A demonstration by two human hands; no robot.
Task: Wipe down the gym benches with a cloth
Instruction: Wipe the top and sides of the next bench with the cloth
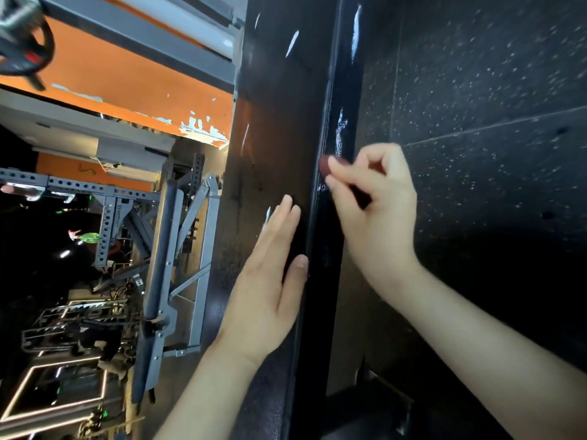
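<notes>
The bare left hand (270, 281) at lower centre of the frame and the bare right hand (378, 211) at centre right have short, plain fingernails. Both forearms run uncovered to the bottom and lower right edges.

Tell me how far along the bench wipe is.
Done: nothing I can confirm; the bench top looks dark and even around the flat left hand. In hand: the right hand pinches a dark red cloth against the bench's glossy side edge. Left: whitish streaks on that edge beyond the cloth, which may be smears or glare; other benches aren't shown.
</notes>
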